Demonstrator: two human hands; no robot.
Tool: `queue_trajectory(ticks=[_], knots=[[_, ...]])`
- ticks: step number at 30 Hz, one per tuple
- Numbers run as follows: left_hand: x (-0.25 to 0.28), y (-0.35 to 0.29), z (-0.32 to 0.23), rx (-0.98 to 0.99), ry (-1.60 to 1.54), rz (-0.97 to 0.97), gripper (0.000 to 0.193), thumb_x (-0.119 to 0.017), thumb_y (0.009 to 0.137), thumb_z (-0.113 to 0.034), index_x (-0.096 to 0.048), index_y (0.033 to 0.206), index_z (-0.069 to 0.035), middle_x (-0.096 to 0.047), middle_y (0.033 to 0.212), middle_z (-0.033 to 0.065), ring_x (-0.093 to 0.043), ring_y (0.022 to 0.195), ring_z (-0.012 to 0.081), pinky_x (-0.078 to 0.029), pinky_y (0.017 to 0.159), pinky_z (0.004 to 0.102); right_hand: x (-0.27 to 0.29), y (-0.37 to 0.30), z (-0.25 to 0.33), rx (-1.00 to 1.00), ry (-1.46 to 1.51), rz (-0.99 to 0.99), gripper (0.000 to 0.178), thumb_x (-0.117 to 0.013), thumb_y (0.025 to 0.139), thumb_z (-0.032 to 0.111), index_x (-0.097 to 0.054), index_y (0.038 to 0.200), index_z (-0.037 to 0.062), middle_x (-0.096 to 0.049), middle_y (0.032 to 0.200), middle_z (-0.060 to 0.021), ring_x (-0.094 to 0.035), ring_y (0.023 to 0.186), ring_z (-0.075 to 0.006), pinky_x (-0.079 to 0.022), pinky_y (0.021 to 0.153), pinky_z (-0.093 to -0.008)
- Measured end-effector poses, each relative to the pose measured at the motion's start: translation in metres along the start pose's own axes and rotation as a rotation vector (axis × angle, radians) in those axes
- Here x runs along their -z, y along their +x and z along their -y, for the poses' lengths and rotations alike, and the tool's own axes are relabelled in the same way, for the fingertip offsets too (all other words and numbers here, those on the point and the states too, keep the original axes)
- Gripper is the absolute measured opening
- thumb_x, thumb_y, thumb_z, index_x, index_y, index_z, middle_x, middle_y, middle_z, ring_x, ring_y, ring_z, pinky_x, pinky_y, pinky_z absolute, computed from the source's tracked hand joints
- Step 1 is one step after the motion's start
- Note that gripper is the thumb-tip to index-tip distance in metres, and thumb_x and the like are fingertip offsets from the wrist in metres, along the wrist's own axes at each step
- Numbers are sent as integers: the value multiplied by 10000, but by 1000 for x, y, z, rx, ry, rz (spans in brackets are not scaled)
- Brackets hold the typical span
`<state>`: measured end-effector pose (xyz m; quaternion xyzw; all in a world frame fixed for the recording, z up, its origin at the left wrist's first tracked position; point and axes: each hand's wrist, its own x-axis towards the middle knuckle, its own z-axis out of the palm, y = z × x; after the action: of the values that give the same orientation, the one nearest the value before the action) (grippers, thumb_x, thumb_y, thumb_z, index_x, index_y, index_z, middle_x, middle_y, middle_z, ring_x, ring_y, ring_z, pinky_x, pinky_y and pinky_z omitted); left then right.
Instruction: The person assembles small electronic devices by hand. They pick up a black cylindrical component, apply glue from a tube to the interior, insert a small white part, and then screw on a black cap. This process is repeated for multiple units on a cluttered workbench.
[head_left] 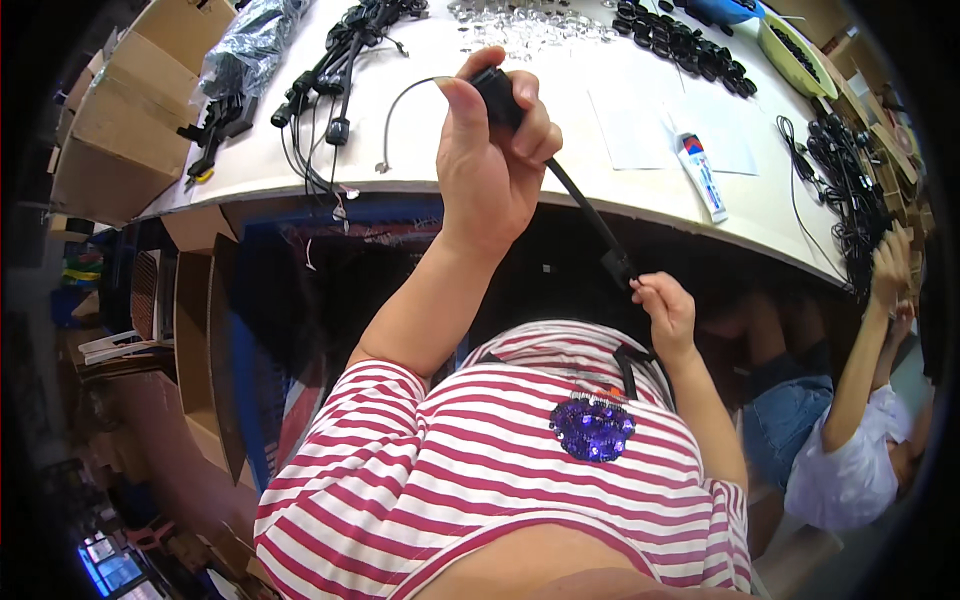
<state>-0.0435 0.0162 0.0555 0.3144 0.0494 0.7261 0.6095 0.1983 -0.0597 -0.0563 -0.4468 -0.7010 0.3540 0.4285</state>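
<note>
My left hand (492, 165) is raised over the front edge of the table, its fingers wrapped round the thick black head (497, 98) of a lamp-like part. From that head a slim black stem (590, 208) slants down toward my right. A small black block (618, 267) sits at the stem's lower end. Close beside it, the fingertips of my right hand (668, 312) are pinched together on the stem's end or something small there. A thin dark wire (400, 98) curves out by the head and ends in a small plug above the tabletop.
Similar black parts with wires (335, 100) lie at the table's left, near a clear plastic bag (250, 50). Clear lens-like pieces (530, 25), black caps (685, 45), a glue tube (703, 178) and a green basin (795, 55) are farther right. A co-worker (850, 440) sits at right.
</note>
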Motion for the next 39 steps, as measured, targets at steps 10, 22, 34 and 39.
queue_trajectory(ticks=[10,22,34,39], knots=[[-8,8,40,92,210,38,457,-457,868,-492,-448,1164,-143,-462,826,29,-344,573,85,-307,539,220,24,-32,-95,-51,-307,122,68,-624,775,108,-650,805,53,-619,754,-108,-569,742,-305,-443,698,-371],[-72,-14,49,3,560,-56,516,-512,847,-484,-416,1163,-88,-475,818,48,-360,557,84,-326,536,216,32,-18,-137,145,-586,679,224,-518,834,290,-672,886,137,-630,929,-61,-525,1010,-243,-342,908,-410],[-91,-99,119,411,715,-141,649,-645,753,-504,-468,1130,-7,-513,824,39,-403,604,62,-312,536,182,113,28,23,449,281,4,249,-650,752,56,-599,990,6,-602,860,-106,-586,745,-261,-473,650,-315],[-88,-111,132,470,760,1,566,-644,792,-407,-460,1157,-16,-528,929,27,-493,777,75,-397,637,189,112,51,39,329,285,170,189,-626,782,39,-626,964,-12,-585,945,-94,-573,830,-161,-467,647,-245]])
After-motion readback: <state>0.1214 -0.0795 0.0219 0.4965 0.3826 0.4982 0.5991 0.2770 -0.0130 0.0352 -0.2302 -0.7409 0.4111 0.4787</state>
